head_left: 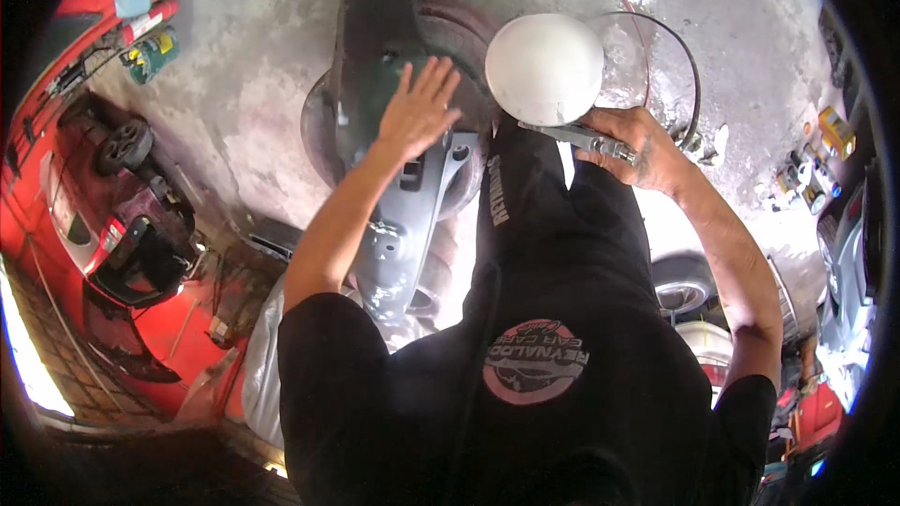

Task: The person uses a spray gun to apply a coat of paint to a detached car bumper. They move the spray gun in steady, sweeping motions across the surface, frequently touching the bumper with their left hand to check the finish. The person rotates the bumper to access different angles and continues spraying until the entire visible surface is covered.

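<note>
A person in a black short-sleeved shirt (pixel 619 319) bends over a stained concrete floor (pixel 244 66), the right grip (pixel 645 145) closed around a silvery metal spray gun (pixel 592 139) that carries a large, rounded white cup (pixel 544 70), just in front of the dark trousers (pixel 562 225). The left grip (pixel 422 114) is open, fingers spread above a long grey car body panel (pixel 375 23), darker at its far end; from here I can't tell whether the palm touches it. The panel lies lengthwise to the left of the gun, over dark, round, tyre-like shapes (pixel 320 141). Past the cup, a thin black hose (pixel 695 75) curves along the floor, and a small yellow box (pixel 836 133) sits farther right
</note>
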`<action>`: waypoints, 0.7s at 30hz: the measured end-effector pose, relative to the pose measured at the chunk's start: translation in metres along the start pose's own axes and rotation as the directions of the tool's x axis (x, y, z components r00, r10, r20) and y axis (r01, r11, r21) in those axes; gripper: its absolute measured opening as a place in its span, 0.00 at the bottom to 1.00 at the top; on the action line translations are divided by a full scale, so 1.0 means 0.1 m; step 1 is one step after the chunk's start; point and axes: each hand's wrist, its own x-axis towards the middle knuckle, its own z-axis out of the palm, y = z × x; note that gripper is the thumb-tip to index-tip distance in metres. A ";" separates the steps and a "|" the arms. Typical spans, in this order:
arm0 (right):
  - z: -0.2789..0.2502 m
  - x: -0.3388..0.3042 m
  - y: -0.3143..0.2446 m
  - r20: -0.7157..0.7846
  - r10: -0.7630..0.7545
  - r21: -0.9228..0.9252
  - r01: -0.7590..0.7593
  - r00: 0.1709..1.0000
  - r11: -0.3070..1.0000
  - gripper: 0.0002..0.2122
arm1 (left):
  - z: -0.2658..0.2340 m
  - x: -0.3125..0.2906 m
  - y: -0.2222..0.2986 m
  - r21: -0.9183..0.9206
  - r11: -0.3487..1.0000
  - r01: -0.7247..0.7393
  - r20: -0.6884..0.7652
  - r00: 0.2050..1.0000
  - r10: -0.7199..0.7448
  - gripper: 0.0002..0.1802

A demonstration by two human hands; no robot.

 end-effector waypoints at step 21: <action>0.14 0.14 -0.21 -0.027 -0.027 -0.072 0.024 0.999 0.997 0.20 | 0.19 0.35 0.09 -0.831 0.544 -0.120 -0.285 0.930 -0.231 0.32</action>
